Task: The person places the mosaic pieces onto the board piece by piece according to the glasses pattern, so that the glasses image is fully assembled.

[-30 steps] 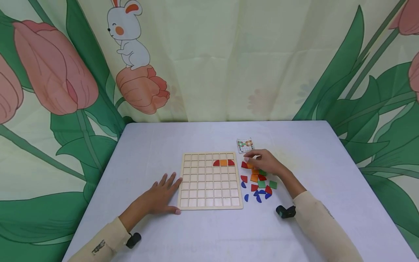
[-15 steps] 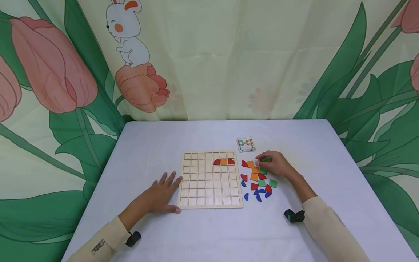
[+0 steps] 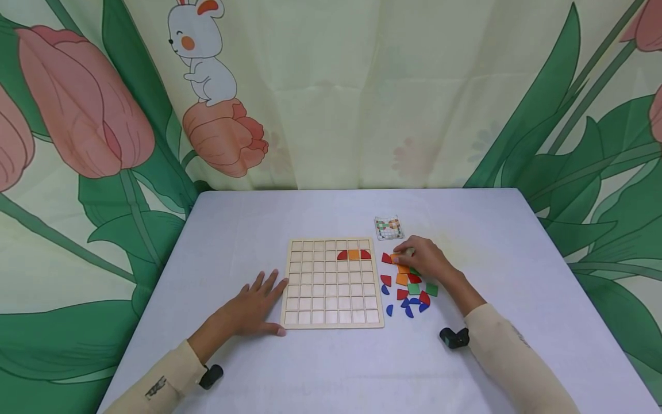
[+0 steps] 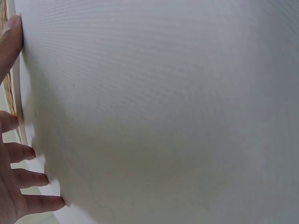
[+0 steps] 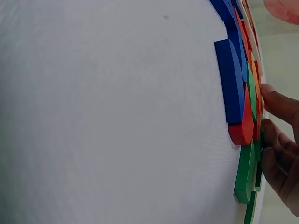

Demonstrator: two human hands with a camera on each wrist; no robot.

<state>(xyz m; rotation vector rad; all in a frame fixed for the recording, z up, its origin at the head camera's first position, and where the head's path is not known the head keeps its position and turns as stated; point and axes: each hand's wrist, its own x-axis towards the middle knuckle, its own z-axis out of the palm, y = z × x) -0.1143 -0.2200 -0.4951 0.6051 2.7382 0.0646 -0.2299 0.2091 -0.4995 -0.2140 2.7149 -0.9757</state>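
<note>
My right hand (image 3: 423,257) is over the upper part of the loose blocks, its thumb and forefinger pinching an orange square block (image 3: 394,259); the fingers partly cover it. In the right wrist view the fingertips of my right hand (image 5: 282,140) are low behind blue, red and green blocks. A wooden grid board (image 3: 331,293) lies flat, with an orange square (image 3: 353,255) between two red quarter-round blocks (image 3: 342,255) in one upper row. My left hand (image 3: 256,307) rests spread, its fingertips touching the board's left edge.
A small printed card (image 3: 389,228) with a coloured grid pattern lies beyond the loose blocks. Near the board's lower right are blue rounded blocks (image 3: 409,311), with a green square (image 3: 431,290) further right. A white cloth (image 3: 331,368) covers the table.
My right hand moved right, off the upper orange block, then came back left and down to it. My left hand and the board blocks have stayed put.
</note>
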